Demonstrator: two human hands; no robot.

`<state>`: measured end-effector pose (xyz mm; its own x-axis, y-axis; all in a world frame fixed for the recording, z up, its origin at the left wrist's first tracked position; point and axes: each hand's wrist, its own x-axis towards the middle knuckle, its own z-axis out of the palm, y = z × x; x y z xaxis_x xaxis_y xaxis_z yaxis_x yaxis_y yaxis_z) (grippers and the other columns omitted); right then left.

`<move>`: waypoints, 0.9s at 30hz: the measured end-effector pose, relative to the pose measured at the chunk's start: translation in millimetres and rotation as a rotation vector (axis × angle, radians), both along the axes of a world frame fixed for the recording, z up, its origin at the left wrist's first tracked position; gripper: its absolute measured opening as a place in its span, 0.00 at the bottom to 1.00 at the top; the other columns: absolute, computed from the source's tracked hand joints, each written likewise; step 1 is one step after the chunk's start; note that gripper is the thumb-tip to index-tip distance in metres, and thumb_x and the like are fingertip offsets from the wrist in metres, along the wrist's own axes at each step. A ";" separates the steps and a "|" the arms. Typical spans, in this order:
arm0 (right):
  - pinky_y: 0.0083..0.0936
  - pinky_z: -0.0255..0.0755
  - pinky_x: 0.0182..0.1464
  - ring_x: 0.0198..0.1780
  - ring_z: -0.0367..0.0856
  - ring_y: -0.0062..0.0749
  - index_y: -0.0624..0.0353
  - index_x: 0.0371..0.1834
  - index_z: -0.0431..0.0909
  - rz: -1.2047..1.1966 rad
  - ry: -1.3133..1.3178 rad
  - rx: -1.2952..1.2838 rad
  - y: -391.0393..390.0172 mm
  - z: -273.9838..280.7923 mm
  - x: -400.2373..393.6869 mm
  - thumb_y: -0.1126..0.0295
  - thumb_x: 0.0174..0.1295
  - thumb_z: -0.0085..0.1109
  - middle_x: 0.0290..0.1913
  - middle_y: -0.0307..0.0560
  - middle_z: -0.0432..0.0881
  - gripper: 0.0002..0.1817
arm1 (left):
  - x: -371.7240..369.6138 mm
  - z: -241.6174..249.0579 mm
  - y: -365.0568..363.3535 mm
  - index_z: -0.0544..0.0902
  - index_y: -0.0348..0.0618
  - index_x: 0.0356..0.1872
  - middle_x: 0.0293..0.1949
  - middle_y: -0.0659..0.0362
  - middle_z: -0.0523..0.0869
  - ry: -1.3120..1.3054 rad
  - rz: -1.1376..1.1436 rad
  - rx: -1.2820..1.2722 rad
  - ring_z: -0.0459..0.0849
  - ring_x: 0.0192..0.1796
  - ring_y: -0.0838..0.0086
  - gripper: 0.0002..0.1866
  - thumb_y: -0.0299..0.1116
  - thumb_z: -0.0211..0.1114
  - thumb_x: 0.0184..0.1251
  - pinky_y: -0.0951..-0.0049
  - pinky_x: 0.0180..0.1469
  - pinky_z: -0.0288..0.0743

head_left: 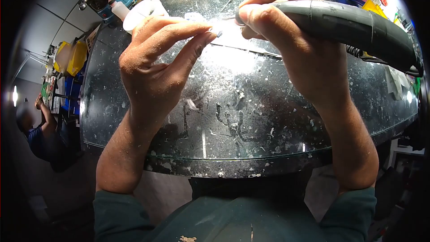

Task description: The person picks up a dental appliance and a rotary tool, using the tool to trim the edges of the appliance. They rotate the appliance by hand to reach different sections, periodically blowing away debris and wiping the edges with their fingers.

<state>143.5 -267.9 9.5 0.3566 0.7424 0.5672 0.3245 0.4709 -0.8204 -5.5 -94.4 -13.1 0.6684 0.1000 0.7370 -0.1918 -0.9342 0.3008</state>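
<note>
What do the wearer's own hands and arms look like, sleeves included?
Left hand and right hand: both bare, no gloves, no watch or bracelet visible. Forearms are bare too. The left sleeve and right sleeve are short, plain dark green, ending around the elbows. Matching dark green shirt, with a few pale marks low on the front.

From here it's plainly a workshop: a scuffed, residue-spattered black bench (264,125) beneath both grips, yellow bins (77,58) beyond the left one.

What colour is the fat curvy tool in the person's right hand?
The tool is black or very dark grey, seen in the head view.
</note>
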 end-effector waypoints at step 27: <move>0.21 0.80 0.49 0.42 0.86 0.25 0.65 0.44 0.83 -0.049 0.024 -0.016 2.3 1.9 -8.4 0.69 0.67 0.62 0.41 0.43 0.85 0.10 | -0.4 -3.1 2.2 0.89 0.38 0.42 0.40 0.57 0.90 -0.010 -0.081 -0.080 0.87 0.46 0.74 0.11 0.19 0.75 0.58 0.73 0.50 0.79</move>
<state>135.1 -265.6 11.3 0.4058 0.7329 0.5460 0.3270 0.4414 -0.8356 -5.8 -92.2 -16.1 0.6693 0.1050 0.7355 -0.2690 -0.8886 0.3716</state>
